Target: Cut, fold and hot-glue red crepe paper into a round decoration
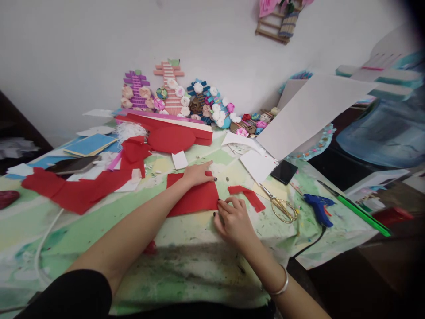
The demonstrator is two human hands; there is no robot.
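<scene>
A rectangular red sheet (195, 197), paper or cloth, lies flat on the table in front of me. Across its upper edge rests my left hand (199, 173), open, with the index finger stretched out to the right and the thumb near the top right corner. My right hand (235, 221) is at the sheet's lower right corner, its fingers curled and pinching the edge. Just right of the sheet lies a bent red strip (247, 195). Beyond it are gold-handled scissors (282, 209), blades pointing up and left.
A blue glue gun (318, 208), a green cutter (361, 212) and a black phone-like slab (284, 172) lie at the right. Red scraps (79, 190) and a blue notebook (90, 145) are at the left. Flower-decorated crafts (171, 91) lean against the wall.
</scene>
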